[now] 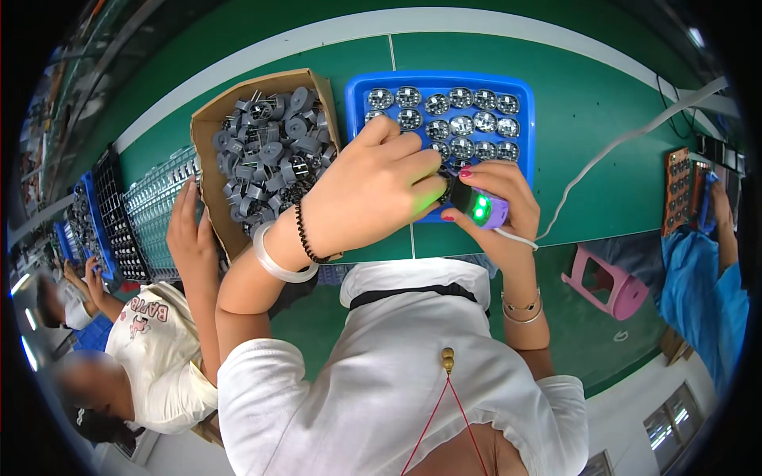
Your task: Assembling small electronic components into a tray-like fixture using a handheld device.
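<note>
My left hand is closed in a pinch over the near left part of a blue plastic tray. Whatever its fingertips hold is hidden at the dark end of a small purple-and-black device. My right hand grips that device, which has two lit green spots and a white cable. Round parts with shiny, dark-patterned tops stand in rows in the tray; my left hand covers some of them. Left of it, an open cardboard box is heaped with grey round parts that have thin metal pins.
The green table has a pale far edge. On the left, a co-worker's hand is beside the box, near a clear ribbed tray. A pink stool stands at the right. Farther right, another person in blue is beside an orange tray.
</note>
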`<state>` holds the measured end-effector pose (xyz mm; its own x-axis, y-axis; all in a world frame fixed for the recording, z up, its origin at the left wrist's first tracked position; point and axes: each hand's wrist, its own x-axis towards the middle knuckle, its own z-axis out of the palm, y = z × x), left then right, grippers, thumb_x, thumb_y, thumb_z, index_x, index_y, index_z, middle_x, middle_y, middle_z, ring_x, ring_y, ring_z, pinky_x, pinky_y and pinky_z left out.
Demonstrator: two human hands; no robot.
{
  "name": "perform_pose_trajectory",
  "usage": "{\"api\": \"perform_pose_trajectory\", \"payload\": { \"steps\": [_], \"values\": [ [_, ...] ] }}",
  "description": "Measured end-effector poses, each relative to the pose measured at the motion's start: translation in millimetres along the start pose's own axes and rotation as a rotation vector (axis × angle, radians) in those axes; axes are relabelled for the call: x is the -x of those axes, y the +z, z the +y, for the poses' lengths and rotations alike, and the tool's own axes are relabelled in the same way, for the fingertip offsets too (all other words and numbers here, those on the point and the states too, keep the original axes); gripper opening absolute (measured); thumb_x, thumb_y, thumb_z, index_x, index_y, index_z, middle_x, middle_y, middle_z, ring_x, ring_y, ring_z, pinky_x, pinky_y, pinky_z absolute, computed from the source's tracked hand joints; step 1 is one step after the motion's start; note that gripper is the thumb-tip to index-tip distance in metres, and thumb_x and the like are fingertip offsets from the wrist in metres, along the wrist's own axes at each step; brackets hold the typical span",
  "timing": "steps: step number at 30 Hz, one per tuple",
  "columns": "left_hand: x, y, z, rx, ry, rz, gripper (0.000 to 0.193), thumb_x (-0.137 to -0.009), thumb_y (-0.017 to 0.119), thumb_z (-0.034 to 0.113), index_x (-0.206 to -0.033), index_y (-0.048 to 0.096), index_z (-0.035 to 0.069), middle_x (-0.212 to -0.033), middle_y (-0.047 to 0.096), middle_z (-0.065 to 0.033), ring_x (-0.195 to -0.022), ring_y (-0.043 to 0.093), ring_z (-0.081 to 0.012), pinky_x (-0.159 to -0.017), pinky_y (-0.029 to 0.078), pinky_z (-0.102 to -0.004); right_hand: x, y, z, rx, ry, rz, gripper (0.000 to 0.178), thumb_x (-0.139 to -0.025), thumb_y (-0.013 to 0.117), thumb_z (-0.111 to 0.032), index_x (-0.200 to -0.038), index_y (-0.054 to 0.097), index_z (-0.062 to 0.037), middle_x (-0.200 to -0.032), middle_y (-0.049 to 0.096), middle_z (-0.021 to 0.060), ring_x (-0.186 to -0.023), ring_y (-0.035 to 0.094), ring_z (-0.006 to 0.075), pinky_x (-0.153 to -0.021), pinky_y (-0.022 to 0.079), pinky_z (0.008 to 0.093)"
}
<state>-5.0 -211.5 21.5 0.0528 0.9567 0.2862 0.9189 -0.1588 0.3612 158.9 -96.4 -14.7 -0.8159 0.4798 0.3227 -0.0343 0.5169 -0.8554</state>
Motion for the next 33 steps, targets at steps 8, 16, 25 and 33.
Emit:
{"api": "perform_pose_trajectory", "payload": {
  "steps": [8, 16, 25, 33],
  "values": [
    [3, -1, -8, -0.061, 0.017, -0.095, 0.007, -0.064, 0.059, 0.014, -0.057, 0.058, 0.012, -0.064, 0.049, 0.0016, -0.071, 0.050, -0.0145, -0.072, 0.036, -0.0290, 9, 1, 5, -0.013, -0.002, 0.130, 0.051, -0.057, 0.085, -0.012, -0.100, 0.060, -0.0030, -0.096, 0.061, 0.0105, -0.091, 0.058, 0.0246, -0.080, 0.047, 0.0335],
    [13, 11, -16, -0.218, -0.133, -0.220, 0.016, -0.064, 0.071, 0.020, -0.076, 0.065, 0.011, -0.073, 0.052, 0.0012, -0.077, 0.050, -0.0165, -0.075, 0.036, -0.0306, 12, -13, 11, 0.008, -0.027, 0.205, 0.052, -0.061, 0.084, -0.016, -0.103, 0.057, -0.0030, -0.099, 0.061, 0.0114, -0.093, 0.057, 0.0235, -0.082, 0.046, 0.0325],
    [36, -5, -5, -0.272, -0.254, -0.243, 0.017, -0.066, 0.071, 0.018, -0.080, 0.065, 0.011, -0.079, 0.056, 0.0009, -0.086, 0.051, -0.0172, -0.082, 0.034, -0.0342, 12, -7, 5, -0.037, -0.036, 0.121, 0.051, -0.058, 0.085, -0.014, -0.101, 0.060, -0.0041, -0.098, 0.061, 0.0110, -0.091, 0.057, 0.0232, -0.081, 0.046, 0.0327],
    [23, -15, 12, -0.270, -0.180, -0.059, 0.012, -0.064, 0.067, 0.015, -0.073, 0.061, 0.010, -0.076, 0.054, 0.0010, -0.081, 0.052, -0.0160, -0.079, 0.036, -0.0349, 4, -1, -5, -0.050, -0.034, 0.058, 0.048, -0.054, 0.085, -0.010, -0.096, 0.063, -0.0043, -0.096, 0.061, 0.0096, -0.089, 0.058, 0.0237, -0.080, 0.047, 0.0332]
  ]
}}
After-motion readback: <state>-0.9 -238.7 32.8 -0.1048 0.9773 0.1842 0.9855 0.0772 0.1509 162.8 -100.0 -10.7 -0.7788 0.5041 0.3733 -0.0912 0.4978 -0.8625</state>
